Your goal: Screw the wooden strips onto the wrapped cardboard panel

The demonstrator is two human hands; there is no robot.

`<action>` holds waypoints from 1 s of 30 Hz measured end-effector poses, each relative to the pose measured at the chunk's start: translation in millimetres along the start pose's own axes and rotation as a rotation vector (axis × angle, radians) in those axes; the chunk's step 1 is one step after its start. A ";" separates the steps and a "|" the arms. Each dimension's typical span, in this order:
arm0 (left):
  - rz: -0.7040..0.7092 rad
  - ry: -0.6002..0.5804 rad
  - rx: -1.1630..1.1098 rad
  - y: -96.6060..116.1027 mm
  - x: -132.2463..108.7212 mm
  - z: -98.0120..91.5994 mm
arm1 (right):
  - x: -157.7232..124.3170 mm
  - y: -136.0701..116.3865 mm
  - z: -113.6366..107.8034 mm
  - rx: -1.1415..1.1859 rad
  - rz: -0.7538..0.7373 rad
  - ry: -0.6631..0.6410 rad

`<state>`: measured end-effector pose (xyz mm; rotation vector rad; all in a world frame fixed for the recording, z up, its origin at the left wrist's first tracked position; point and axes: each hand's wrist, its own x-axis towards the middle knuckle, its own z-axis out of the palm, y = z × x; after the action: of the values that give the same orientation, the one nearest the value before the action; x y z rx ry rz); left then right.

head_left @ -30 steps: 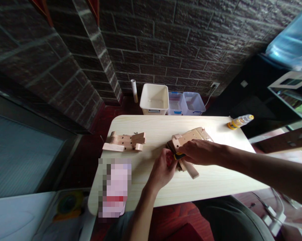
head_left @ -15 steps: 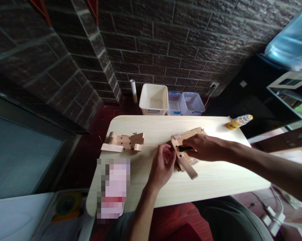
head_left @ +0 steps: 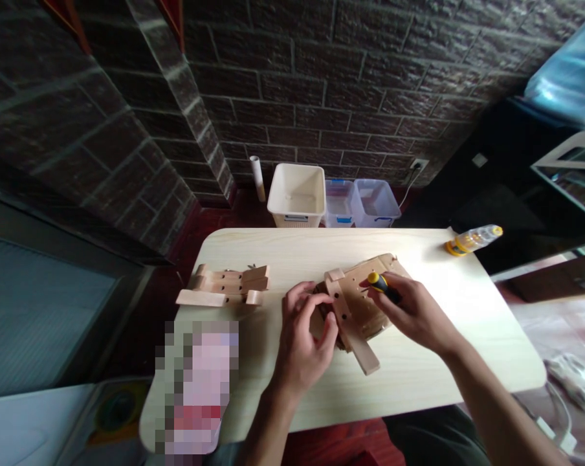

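Note:
A tan, leather-looking strap [head_left: 353, 333] with dark holes lies over a worn cardboard block [head_left: 377, 268] on the table. My left hand [head_left: 305, 333] is at the strap's left edge, thumb and index finger apart and their tips at the strap; it grips nothing that I can see. My right hand [head_left: 411, 307] is closed around a screwdriver [head_left: 382, 283] with a yellow and black handle. The thin shaft points left over the cardboard, apart from the strap. Small holes dot the cardboard. At the table's left lies a group of similar tan strips [head_left: 231, 283] with dark holes.
Toward the back right of the pale table [head_left: 273, 388] lies a clear plastic bottle-shaped case [head_left: 474, 239] with yellow ends. A blurred-out pink item [head_left: 205, 382] is at the front left. Beyond the far edge stand a cream bin [head_left: 297, 188] and two clear boxes [head_left: 375, 197].
My right hand has drawn the screwdriver away from the strap, rightward, and its handle now tilts up. My left fingers have spread from a tighter curl. The whole view has shifted slightly.

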<state>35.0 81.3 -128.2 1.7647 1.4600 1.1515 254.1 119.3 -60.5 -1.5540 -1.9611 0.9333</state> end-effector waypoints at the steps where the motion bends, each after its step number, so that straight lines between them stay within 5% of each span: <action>1: 0.004 0.006 0.006 -0.2 0.3 -0.7 | 0.9 5.0 2.5 0.103 0.050 0.031; 7: -0.001 -0.184 0.045 -5.0 -4.3 -0.2 | 14.1 32.5 14.9 0.704 0.335 0.167; 13: 0.022 -0.335 0.111 -9.7 -0.2 4.4 | 18.3 40.1 16.5 0.763 0.482 0.161; 25: -0.093 -0.153 0.023 -21.8 3.6 14.7 | 21.7 43.1 21.3 0.859 0.521 0.278; 30: -0.290 0.011 -0.191 -23.8 8.9 20.3 | 20.6 46.1 19.8 0.890 0.527 0.287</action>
<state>41.9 97.6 -155.5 1.3693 1.4996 1.1075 264.6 140.8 -109.2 -1.5138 -0.7299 1.4226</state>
